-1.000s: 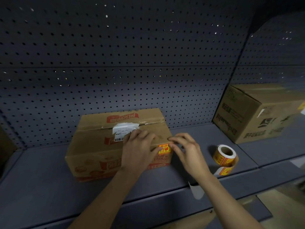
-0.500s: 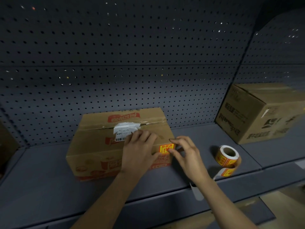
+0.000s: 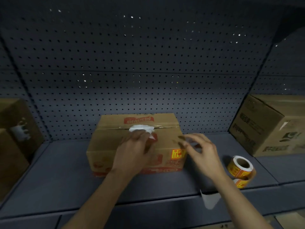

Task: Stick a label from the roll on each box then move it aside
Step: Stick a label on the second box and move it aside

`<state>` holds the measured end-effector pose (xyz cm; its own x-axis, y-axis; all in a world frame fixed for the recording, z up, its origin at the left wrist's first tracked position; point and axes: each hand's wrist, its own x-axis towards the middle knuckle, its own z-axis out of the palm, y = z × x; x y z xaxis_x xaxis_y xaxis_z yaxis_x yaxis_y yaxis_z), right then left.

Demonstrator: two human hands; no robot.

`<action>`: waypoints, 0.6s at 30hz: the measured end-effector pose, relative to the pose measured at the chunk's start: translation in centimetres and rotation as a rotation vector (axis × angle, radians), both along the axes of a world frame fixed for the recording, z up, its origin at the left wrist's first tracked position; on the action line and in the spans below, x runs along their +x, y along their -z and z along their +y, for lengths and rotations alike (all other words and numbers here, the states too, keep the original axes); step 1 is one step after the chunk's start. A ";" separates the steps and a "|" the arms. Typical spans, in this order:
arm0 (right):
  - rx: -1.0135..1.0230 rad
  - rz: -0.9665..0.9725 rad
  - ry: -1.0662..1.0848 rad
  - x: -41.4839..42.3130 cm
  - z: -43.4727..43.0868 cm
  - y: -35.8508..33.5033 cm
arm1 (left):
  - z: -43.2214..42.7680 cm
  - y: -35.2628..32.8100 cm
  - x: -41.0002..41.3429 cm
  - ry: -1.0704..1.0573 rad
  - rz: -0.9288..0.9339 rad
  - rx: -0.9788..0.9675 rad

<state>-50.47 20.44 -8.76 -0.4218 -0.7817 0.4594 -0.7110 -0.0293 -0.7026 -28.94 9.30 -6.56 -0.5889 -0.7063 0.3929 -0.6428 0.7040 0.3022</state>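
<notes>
A brown cardboard box (image 3: 113, 142) with red print sits on the grey shelf (image 3: 57, 176) against the pegboard. A yellow-and-red label (image 3: 177, 153) is stuck on the right end of its front face. My left hand (image 3: 133, 151) lies over the box's top and front, fingers spread and blurred. My right hand (image 3: 201, 149) hovers just right of the box's corner with loosely curved fingers, holding nothing. The label roll (image 3: 240, 166) stands on the shelf to the right, a strip of labels trailing below it.
A larger brown box (image 3: 270, 126) stands on the shelf at the right. Another cardboard box (image 3: 14, 138) shows at the left edge. Pegboard (image 3: 132, 63) closes the back. A white backing strip (image 3: 210, 200) hangs over the shelf's front edge.
My right hand has lifted off the label, which stays stuck on the box. My left hand has slid along the box top. The view has shifted left, showing the left box.
</notes>
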 end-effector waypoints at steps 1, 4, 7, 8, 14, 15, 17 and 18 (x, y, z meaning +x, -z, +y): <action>0.004 -0.001 0.007 0.0 -0.7 -0.8 | -0.3 -0.2 1.3 -0.048 0.019 0.009; 0.142 0.047 0.040 -0.1 -3.7 -2.5 | -1.1 0.0 5.0 -0.150 0.068 -0.060; 0.339 0.165 -0.034 0.1 -7.1 -3.6 | -1.0 0.9 7.0 -0.170 0.011 -0.099; 0.396 0.217 -0.074 0.3 -8.1 -3.7 | -0.9 1.4 7.2 -0.178 -0.037 -0.073; 0.695 0.484 -0.145 0.6 -11.2 -2.7 | 0.4 3.5 6.8 -0.169 -0.161 -0.039; 0.706 0.516 -0.141 0.5 -11.1 -2.5 | 0.4 3.6 6.9 -0.169 -0.171 -0.034; 0.711 0.546 -0.133 0.6 -10.5 -2.5 | 0.5 3.8 7.3 -0.167 -0.181 -0.034; 0.711 0.556 -0.128 0.6 -10.1 -2.5 | 0.4 3.8 7.5 -0.165 -0.184 -0.048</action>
